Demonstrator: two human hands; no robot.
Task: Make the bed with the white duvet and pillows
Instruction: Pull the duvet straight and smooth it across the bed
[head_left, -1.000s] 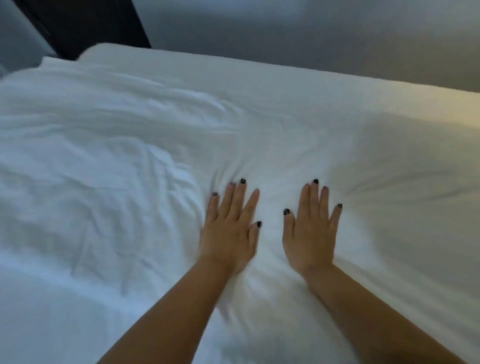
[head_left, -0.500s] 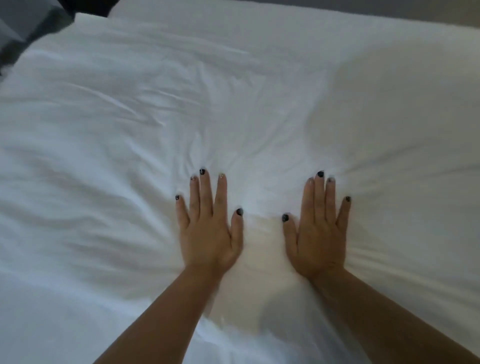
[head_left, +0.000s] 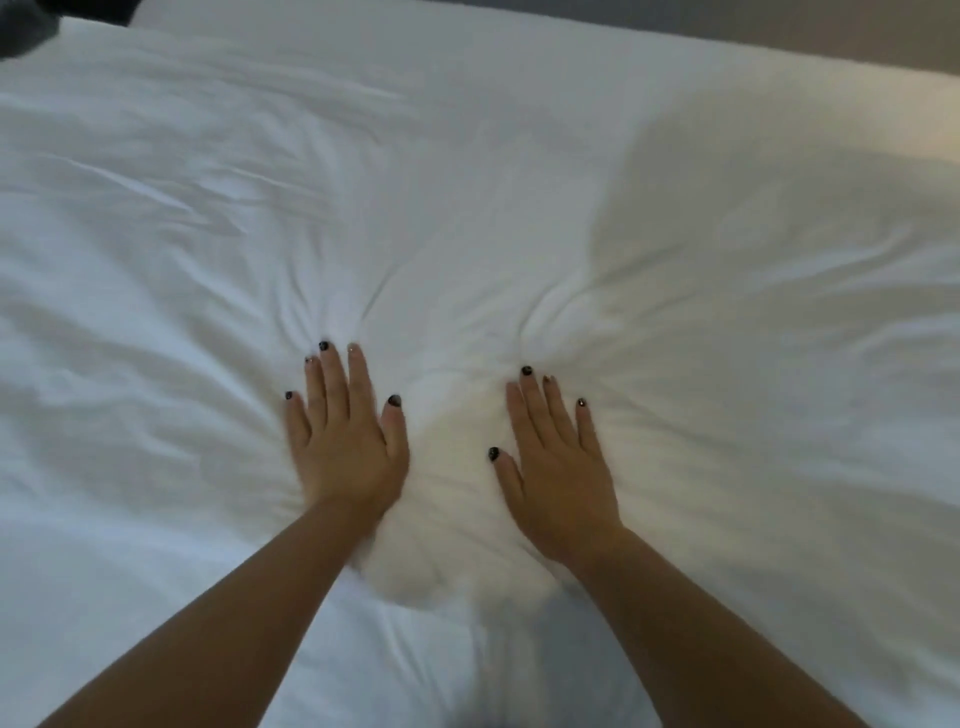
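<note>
Left hand (head_left: 345, 444): flat on duvet (head_left: 519, 218), fingers straight, gripping nothing.
Right hand (head_left: 558, 467): flat beside it, likewise.

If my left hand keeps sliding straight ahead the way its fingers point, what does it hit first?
Only more duvet. The left hand lies flat on it, fingers pointing at the far edge; creases lie ahead, no other object. Past the edge, depth is unclear.
</note>
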